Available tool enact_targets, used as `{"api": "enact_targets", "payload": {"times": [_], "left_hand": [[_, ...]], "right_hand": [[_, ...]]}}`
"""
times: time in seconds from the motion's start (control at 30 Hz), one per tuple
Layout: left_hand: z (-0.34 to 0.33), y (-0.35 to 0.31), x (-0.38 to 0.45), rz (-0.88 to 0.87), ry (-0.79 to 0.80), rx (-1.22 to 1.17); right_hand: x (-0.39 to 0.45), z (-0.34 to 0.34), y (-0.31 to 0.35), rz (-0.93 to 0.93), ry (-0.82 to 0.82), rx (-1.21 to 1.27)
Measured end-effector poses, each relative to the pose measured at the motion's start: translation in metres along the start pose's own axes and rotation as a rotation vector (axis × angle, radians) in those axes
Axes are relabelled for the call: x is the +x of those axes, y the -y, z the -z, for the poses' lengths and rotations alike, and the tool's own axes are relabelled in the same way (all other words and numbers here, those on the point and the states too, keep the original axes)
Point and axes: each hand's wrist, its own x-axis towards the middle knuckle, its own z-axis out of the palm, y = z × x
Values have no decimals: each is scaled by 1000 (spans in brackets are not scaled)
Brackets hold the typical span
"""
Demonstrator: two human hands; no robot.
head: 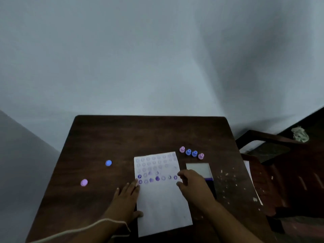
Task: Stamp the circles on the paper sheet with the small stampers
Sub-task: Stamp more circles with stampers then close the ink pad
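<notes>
A white paper sheet (pixel 163 199) with rows of printed circles lies on the dark wooden table (pixel 105 137). The two nearest rows carry purple stamp marks (pixel 157 178). My left hand (pixel 125 199) lies flat, fingers spread, on the sheet's left edge. My right hand (pixel 192 185) hovers at the sheet's right edge, fingers curled; I cannot tell whether a stamper is in it. Several small stampers stand beyond the sheet: pink (pixel 182 149), blue (pixel 188 152), blue (pixel 194 153), pink (pixel 201 156). An ink pad (pixel 199 169) sits right of the sheet, partly behind my right hand.
A blue cap (pixel 108 163) and a pink cap (pixel 84 182) lie on the left of the table. Small pale scraps (pixel 228 181) dot the table's right side. A dark chair (pixel 284 172) stands to the right. A wall is behind.
</notes>
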Motion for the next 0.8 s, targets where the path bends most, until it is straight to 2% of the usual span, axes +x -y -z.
{"api": "enact_targets", "payload": {"times": [0.13,0.3,0.4,0.67,0.8], "left_hand": [[29,3,0,-47,-81,66],[70,5,-3,-75,-184,23],[76,4,-10,-80,-189,8],[27,-5,-14,-113,134,117],[7,-10,-14,-135,264,190]], "right_hand": [[8,9,14,43,-41,-45],[15,18,22,66,-77,-74],[16,20,9,31,-88,-107],[17,26,-87,-335,-170,-134],[30,27,-105,-450,-83,-126]]}}
